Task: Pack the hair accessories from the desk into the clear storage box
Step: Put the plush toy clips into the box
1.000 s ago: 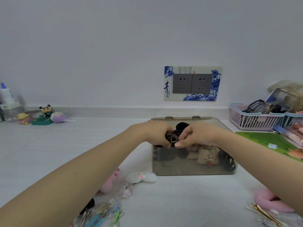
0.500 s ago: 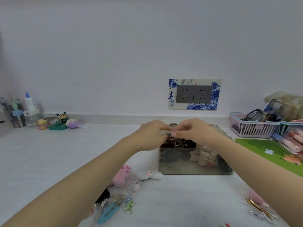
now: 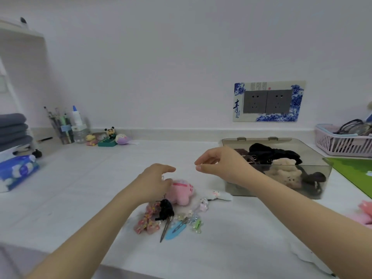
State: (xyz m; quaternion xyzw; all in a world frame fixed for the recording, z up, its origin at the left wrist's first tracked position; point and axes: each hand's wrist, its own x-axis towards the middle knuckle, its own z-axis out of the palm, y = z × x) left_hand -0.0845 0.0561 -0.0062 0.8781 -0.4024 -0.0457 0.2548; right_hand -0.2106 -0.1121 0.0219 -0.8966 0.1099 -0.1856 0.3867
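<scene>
Hovering my left hand (image 3: pixel 156 179), loose and empty, over the pink plush clip (image 3: pixel 181 191); my right hand (image 3: pixel 219 164), equally slack, waited beside the box (image 3: pixel 310 150).

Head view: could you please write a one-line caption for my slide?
Both empty hands, left and right, hover between the partly filled clear storage box and loose hair accessories on the desk.

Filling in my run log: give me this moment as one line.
left hand: open, over pink plush clip | right hand: open, empty, beside clear storage box | stage: reaching for next accessory
</scene>
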